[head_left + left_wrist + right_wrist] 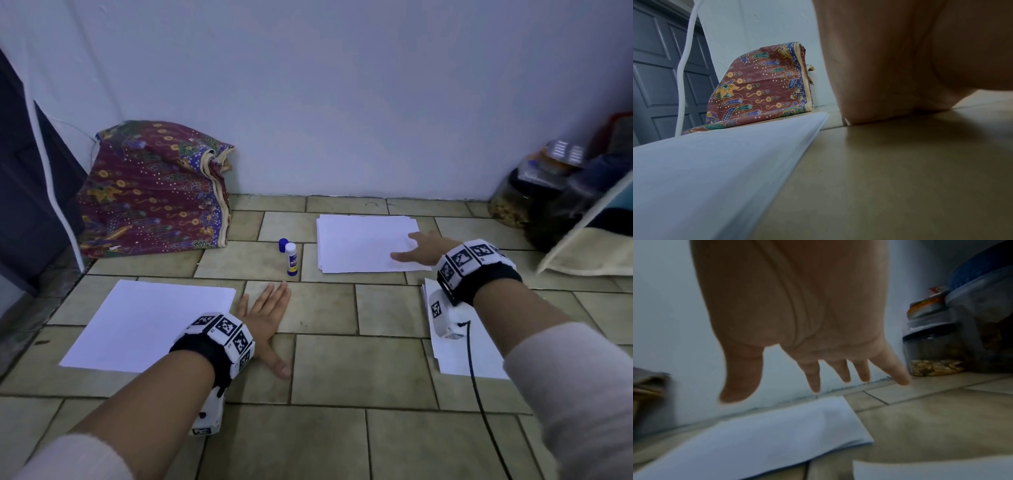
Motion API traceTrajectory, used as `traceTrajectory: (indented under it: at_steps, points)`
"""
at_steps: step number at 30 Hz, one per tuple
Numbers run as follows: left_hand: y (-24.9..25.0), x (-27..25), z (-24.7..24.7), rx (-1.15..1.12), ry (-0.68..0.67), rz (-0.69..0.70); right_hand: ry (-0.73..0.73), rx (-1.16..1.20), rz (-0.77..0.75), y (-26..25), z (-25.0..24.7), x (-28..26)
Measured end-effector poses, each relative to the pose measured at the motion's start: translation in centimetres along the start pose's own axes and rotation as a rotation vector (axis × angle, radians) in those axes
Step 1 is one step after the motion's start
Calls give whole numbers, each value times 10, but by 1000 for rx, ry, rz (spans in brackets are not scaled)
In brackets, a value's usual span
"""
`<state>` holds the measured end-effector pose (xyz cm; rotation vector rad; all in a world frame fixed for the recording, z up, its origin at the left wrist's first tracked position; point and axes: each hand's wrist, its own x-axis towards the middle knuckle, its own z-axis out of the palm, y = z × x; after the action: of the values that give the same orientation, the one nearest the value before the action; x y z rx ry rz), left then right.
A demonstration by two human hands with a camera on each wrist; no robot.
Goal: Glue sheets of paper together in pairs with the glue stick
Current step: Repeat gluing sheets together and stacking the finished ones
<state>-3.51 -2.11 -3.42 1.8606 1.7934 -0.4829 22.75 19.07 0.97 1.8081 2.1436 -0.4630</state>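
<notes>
Lower centre, the left hand lies flat, fingers straight, on tan floor tiles beside a white sheet pile. Farther, centre-right, the right hand spreads straight fingers over the limp, light white paper stack; probably best peeled at a corner. The white glue stick stands just left.

In the left wrist view the left hand fills the upper right as a close, soft mass; its fingers are out of sight and its top is cut by the frame. The paper stack beside it runs off the left and bottom edges. In the right wrist view the right hand is blurred, so whether its fingertips touch the far paper stack cannot be told. In the head view the glue stick label is too small to read, the right wrist covers part of the near right sheets, and the jars at the right are smeared.
</notes>
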Motion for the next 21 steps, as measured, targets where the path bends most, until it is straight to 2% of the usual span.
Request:
traceTrajectory:
  at_steps: [8,14,21]
  points:
    - [3,2,3,61,12,-55,-219,-185,-29,16,36,-102]
    - [5,5,1,115,14,-87,-258,-225,-17,26,70,-116]
    - [14,0,2,104,43,-126,-171,-210,4,23,95,-114]
